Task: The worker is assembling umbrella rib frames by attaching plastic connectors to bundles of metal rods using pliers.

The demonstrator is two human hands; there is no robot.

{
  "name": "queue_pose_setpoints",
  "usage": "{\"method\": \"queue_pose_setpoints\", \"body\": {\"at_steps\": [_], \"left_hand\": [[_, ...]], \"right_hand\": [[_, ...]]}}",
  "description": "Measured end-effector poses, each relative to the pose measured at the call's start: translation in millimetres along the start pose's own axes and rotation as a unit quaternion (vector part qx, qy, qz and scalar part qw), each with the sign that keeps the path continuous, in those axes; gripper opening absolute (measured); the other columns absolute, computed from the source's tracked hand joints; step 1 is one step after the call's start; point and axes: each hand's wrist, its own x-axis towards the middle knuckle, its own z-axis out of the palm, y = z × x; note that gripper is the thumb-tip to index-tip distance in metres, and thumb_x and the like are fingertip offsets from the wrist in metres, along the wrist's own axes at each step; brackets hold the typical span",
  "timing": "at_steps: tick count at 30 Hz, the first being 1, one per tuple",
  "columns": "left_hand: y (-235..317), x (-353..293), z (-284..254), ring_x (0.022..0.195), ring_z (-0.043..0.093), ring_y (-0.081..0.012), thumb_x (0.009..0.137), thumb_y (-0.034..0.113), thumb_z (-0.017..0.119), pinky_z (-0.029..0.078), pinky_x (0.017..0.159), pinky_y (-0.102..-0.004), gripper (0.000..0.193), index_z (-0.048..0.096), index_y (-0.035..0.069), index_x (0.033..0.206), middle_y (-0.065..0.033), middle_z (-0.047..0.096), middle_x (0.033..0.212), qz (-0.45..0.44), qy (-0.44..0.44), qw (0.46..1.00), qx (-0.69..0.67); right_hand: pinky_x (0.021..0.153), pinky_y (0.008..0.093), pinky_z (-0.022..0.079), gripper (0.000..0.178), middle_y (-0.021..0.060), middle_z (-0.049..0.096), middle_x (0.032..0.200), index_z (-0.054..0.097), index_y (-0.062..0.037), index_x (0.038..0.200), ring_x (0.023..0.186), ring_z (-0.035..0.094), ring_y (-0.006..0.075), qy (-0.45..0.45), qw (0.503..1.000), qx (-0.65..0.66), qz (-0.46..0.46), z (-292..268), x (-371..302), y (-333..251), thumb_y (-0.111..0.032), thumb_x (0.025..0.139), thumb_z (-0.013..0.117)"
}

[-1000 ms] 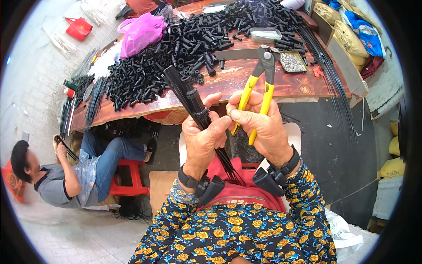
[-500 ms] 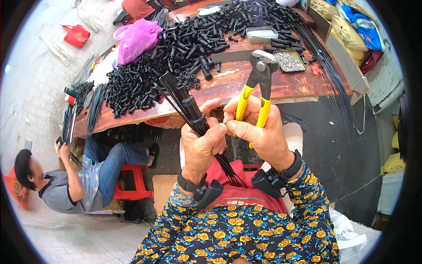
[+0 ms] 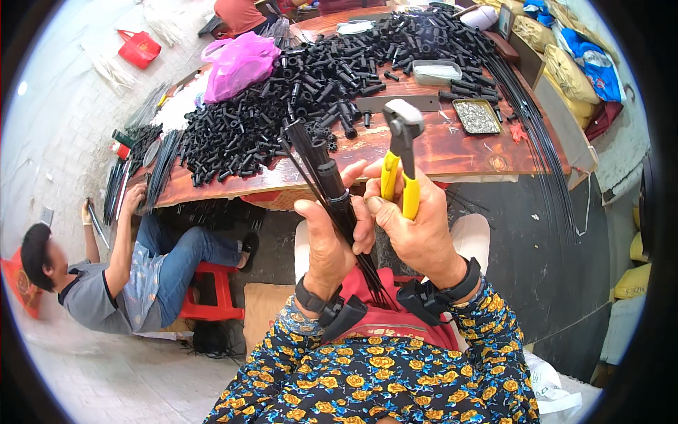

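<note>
My left hand (image 3: 325, 244) is wrapped round a bundle of thin black rods (image 3: 342, 218), its thumb raised on the near side. A black tubular fitting (image 3: 328, 177) encircles the bundle just above my fingers. My right hand (image 3: 422, 233) grips end-cutting pliers (image 3: 402, 141), with yellow handles in the palm and metal jaws pointing up. Both hands are close together in front of the table edge. My right thumb and fingertips are bent together near the bundle; whether anything small is pinched there is hidden.
A large heap of black tubular parts (image 3: 240, 127) covers the wooden table (image 3: 452, 159). A pink plastic bag (image 3: 240, 63), a tray of small metal pieces (image 3: 477, 116) and long black rods (image 3: 533, 120) lie around it. A co-worker (image 3: 106, 283) sits at the left.
The pliers have turned in my right hand, their jaws tipping left. My left thumb has lifted away from the right fingertips. The co-worker's hands have moved apart.
</note>
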Motion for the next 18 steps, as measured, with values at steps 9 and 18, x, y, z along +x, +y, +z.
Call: {"method": "queue_pose_setpoints", "body": {"at_steps": [9, 18], "left_hand": [[9.8, 0.2, 5.0, 0.040, 0.038, -0.0079, 0.089, 0.076, 0.021, 0.032, 0.038, -0.0214, 0.090, 0.046, 0.002, 0.133, 0.0002, 0.046, 0.054, -0.026, 0.100, 0.990, 0.092], [8.5, -2.0, 2.9, 0.044, 0.044, -0.0091, 0.093, 0.069, 0.028, 0.027, 0.036, -0.0230, 0.074, 0.057, 0.005, 0.115, 0.0002, 0.057, 0.068, -0.018, 0.089, 0.995, 0.040]], "right_hand": [[0.045, 0.0258, 0.047, 0.018, 0.0064, 0.060, 0.075, 0.053, -0.0004, 0.107, 0.052, 0.059, 0.0092, 0.000, 0.994, -0.104, -0.030, 16.1, 7.7, 0.0, 0.004, 0.090, 0.056], [0.044, 0.0250, 0.047, 0.017, 0.0046, 0.059, 0.075, 0.053, -0.0005, 0.106, 0.051, 0.058, 0.0081, -0.007, 0.996, -0.087, -0.016, 18.9, 8.5, -6.2, 0.005, 0.090, 0.053]]}}
